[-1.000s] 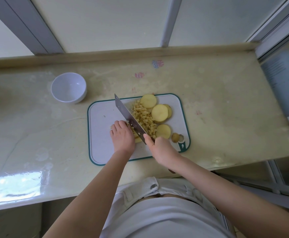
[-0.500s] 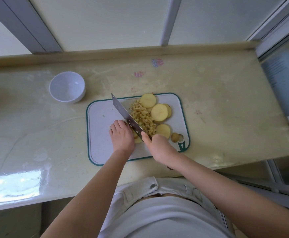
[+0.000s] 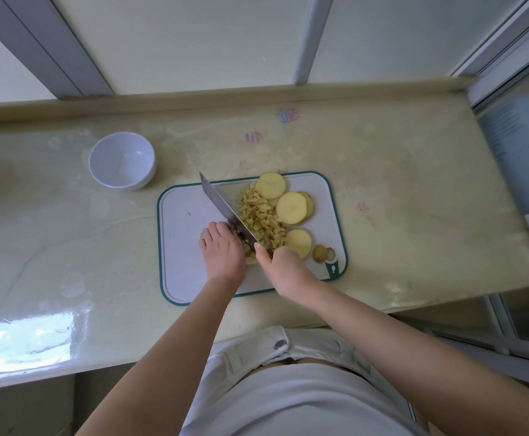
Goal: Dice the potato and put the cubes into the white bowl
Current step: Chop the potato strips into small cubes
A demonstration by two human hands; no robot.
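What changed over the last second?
The knife and the right hand gripping it edged slightly left, toward the left hand holding the potato piece. Nothing picked up or released. Diced pile, slices, cutting board and empty white bowl stayed put.

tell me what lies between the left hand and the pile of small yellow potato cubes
The blade of the broad steel knife, held by the right hand, lies between the left hand and the potato cubes, seen in the head view.
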